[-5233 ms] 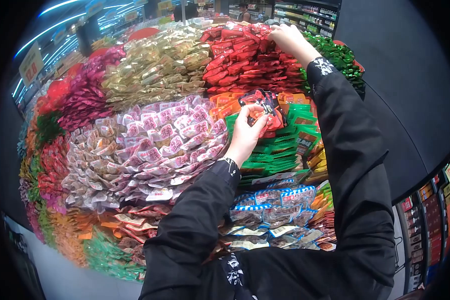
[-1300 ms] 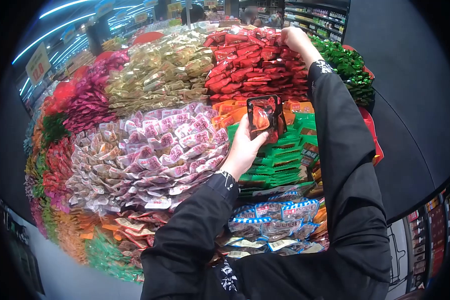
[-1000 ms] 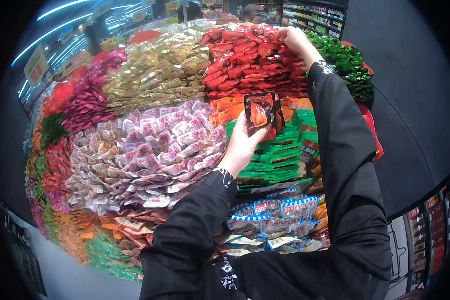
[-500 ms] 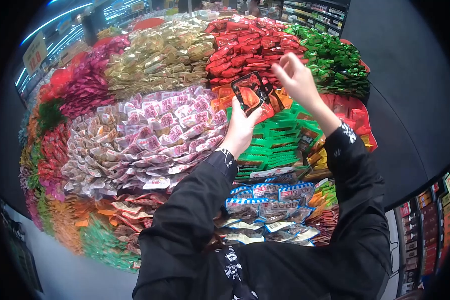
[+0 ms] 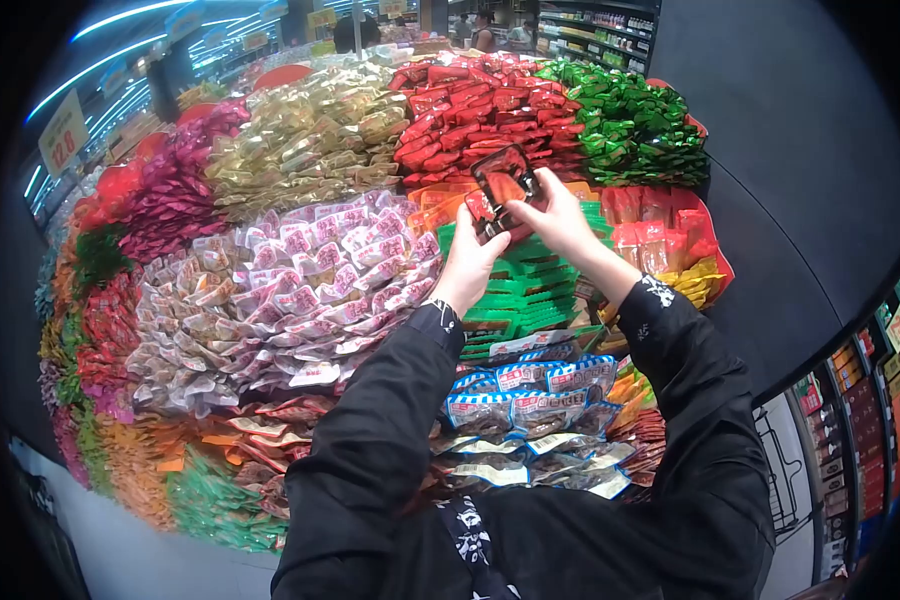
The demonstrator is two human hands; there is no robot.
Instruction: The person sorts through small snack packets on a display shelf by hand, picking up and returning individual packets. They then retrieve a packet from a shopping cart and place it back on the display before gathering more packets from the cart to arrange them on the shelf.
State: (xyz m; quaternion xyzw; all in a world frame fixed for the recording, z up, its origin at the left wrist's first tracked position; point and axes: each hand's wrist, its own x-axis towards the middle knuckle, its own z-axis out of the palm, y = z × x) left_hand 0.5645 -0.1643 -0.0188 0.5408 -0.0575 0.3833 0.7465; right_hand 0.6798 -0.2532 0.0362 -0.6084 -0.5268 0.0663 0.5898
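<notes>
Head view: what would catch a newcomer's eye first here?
Heaped colour blocks fill the view: red packs at the top, green packs to their right, pink-and-white packs at left centre. Above the middle, the left hand and right hand together hold dark red packets.

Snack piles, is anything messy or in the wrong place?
Nothing stands out. The red pile, green pile and pink-white pile each keep to their own patch. The only loose ones are the dark red packets held by the left hand and right hand.
</notes>
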